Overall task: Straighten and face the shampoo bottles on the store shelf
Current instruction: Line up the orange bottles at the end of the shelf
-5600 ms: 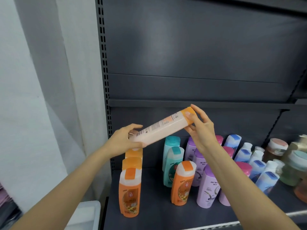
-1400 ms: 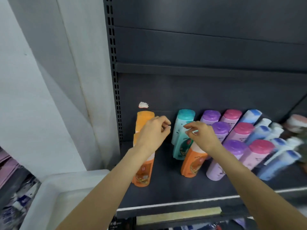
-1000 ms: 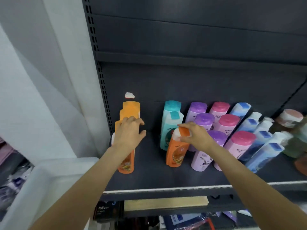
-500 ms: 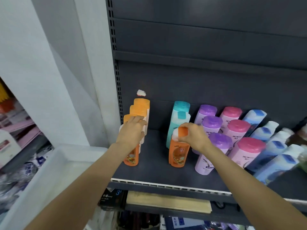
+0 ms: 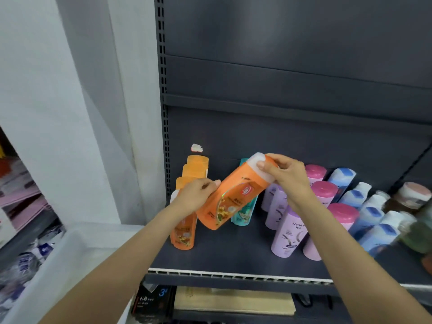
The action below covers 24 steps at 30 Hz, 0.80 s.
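An orange shampoo bottle (image 5: 230, 199) with a white cap is off the shelf, tilted with its cap up to the right. My right hand (image 5: 284, 176) grips its cap end. My left hand (image 5: 197, 195) holds its lower left side. Behind my left hand stands a row of orange bottles (image 5: 195, 170), front to back. A teal bottle (image 5: 244, 211) stands behind the lifted one, mostly hidden. Purple bottles (image 5: 288, 230) and pink-capped bottles (image 5: 342, 212) stand in rows to the right.
Blue-and-white bottles (image 5: 371, 216) and jars (image 5: 413, 195) fill the right end of the dark shelf (image 5: 233, 258). The shelf's white front edge (image 5: 233, 273) runs below my arms. A white bin (image 5: 58, 265) sits lower left. A slotted upright (image 5: 163, 113) bounds the shelf's left side.
My right hand has lifted the orange bottle off the shelf and tilted it. My left hand has left the orange row and taken the bottle's lower side.
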Motion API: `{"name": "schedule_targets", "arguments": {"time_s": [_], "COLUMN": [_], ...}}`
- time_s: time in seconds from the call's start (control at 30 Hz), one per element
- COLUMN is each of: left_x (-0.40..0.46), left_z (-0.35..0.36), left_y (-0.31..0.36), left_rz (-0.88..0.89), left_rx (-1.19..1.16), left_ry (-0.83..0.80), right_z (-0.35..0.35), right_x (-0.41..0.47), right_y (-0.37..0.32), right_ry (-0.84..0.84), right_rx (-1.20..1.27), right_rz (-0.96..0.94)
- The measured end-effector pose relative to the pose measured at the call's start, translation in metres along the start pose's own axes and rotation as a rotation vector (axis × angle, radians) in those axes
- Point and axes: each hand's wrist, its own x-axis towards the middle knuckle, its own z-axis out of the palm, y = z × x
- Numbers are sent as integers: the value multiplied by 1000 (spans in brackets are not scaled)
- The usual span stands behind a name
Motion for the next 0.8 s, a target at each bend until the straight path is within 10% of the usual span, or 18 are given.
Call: {"name": "schedule_targets", "arguments": {"time_s": [0.3,0.8], "left_x": [-12,-7], "left_z": [-23,-37], "left_y": [15,10], "left_rz": [-111,369], "left_rx": [-363,78], "left_ry": [-218,290], "right_z": [-18,-2], "right_x": [-7,-3], "right_y": [-5,2], "right_ry": [180,190], "right_rx": [235,296], "right_rz": [27,371]}}
